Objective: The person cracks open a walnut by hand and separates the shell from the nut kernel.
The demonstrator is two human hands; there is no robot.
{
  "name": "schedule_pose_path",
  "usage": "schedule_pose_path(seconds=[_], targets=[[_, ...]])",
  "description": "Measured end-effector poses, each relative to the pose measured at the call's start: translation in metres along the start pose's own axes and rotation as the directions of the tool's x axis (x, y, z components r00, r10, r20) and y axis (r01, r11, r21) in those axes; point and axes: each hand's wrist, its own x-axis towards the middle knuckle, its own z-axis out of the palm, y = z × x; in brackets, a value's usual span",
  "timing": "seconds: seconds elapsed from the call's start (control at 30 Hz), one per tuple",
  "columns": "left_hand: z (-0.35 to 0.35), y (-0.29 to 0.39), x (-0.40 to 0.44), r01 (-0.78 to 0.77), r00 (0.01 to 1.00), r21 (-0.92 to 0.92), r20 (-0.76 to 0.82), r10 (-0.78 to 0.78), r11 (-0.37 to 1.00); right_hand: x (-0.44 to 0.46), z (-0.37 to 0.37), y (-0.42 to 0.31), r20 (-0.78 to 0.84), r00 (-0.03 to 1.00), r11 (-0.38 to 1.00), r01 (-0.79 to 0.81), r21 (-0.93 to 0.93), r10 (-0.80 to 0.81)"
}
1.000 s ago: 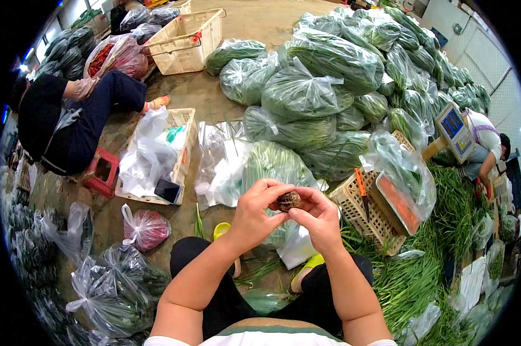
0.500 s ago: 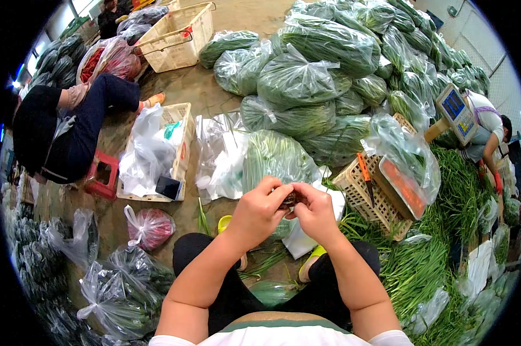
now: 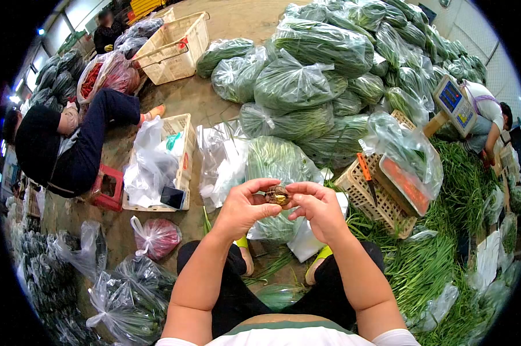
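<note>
Between my two hands is a small, brown, roundish thing with a yellowish patch (image 3: 278, 196); its kind I cannot make out. My left hand (image 3: 246, 209) pinches it between thumb and fingers from the left. From the right, the thumb and fingertips of my right hand (image 3: 321, 209) press on its edge. Just beyond my hands stands a clear bag of green leafy stalks (image 3: 280, 158). White plastic sheeting (image 3: 213, 158) lies to its left.
A crate with a scale and orange-handled knife (image 3: 366, 179) stands right of my hands, near loose green stalks (image 3: 416, 259). Full vegetable bags (image 3: 324, 46) pile up ahead. Left are a crate of plastic bags (image 3: 187, 161), a red stool (image 3: 109, 187) and a seated person (image 3: 56, 144).
My fingers have spread apart a little, so more of the small brown thing shows, with its yellowish patch. Both hands still hold it. The view has shifted slightly.
</note>
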Motion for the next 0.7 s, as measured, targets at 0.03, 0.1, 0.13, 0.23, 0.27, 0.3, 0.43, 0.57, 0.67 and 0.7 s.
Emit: schedule_pose_path(seconds=[0.03,0.1,0.13,0.23,0.27,0.3,0.43,0.57,0.67,0.7], targets=[[0.001,-0.001,0.000,0.000,1.000,0.001,0.001,0.000,1.000,0.000,0.001,0.000,0.001,1.000,0.999,0.006,-0.052,-0.006],[0.004,-0.003,0.001,-0.082,0.996,0.036,-0.013,0.083,0.996,-0.001,0.000,0.001,0.000,1.000,0.995,0.012,-0.104,-0.012],[0.005,-0.004,0.001,-0.081,0.997,0.037,-0.011,0.082,0.996,-0.001,-0.001,0.003,0.042,0.998,0.989,0.059,-0.138,-0.054],[0.004,-0.003,0.001,-0.095,0.995,0.094,-0.013,0.096,0.991,-0.003,0.000,0.003,0.084,0.993,0.981,0.101,-0.168,-0.087],[0.003,-0.001,0.001,-0.073,0.997,0.123,-0.007,0.075,0.990,-0.003,0.000,0.002,0.083,0.993,0.981,0.096,-0.166,-0.083],[0.003,0.000,0.000,-0.052,0.999,0.152,-0.002,0.053,0.987,-0.003,0.000,0.002,0.084,0.993,0.982,0.096,-0.165,-0.083],[0.003,-0.004,0.001,-0.253,0.967,0.281,0.051,0.248,0.926,-0.001,0.000,0.001,0.044,0.999,0.999,-0.031,-0.032,0.032],[0.011,0.009,-0.003,-0.354,0.933,0.540,0.146,0.329,0.764,0.000,0.000,0.005,0.012,0.999,0.996,-0.041,-0.080,0.042],[0.013,0.009,-0.004,-0.401,0.910,0.625,0.189,0.369,0.669,0.001,0.000,0.005,0.025,0.999,0.987,-0.026,-0.160,0.030],[0.013,0.009,-0.005,-0.412,0.904,0.637,0.195,0.381,0.651,0.001,-0.001,0.006,0.023,0.999,0.987,-0.026,-0.159,0.030]])
